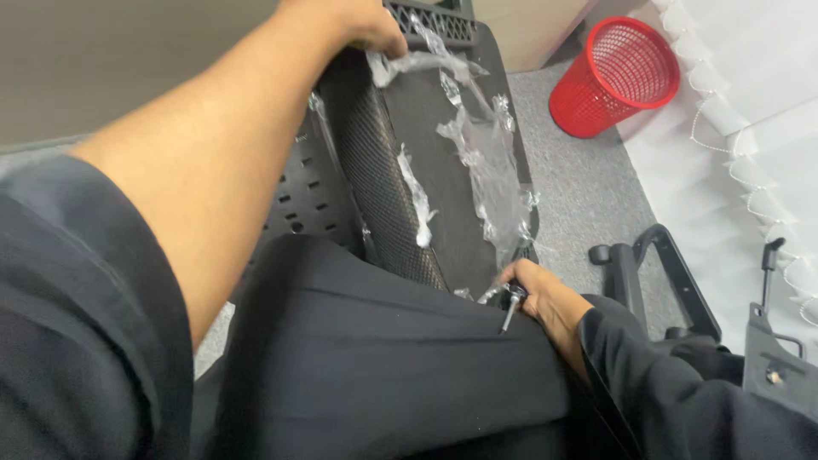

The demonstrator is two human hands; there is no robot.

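black chair back [443, 170] lying tilted across the person's lap over grey carpet, torn clear plastic wrap [490, 170] clinging to it, red mesh bin [618, 77] beyond, left hand [366, 25] gripping the top edge, right hand [537, 294] closed around a small metal tool [511, 311] at the lower edge

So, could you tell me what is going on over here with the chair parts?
A person is bent over a black mesh chair back that has torn clear plastic wrap clinging to it. Their left hand grips the far top edge, and their right hand holds a small metal tool at the near edge. A black wheeled chair base and a red mesh wastebasket are on the grey carpet.
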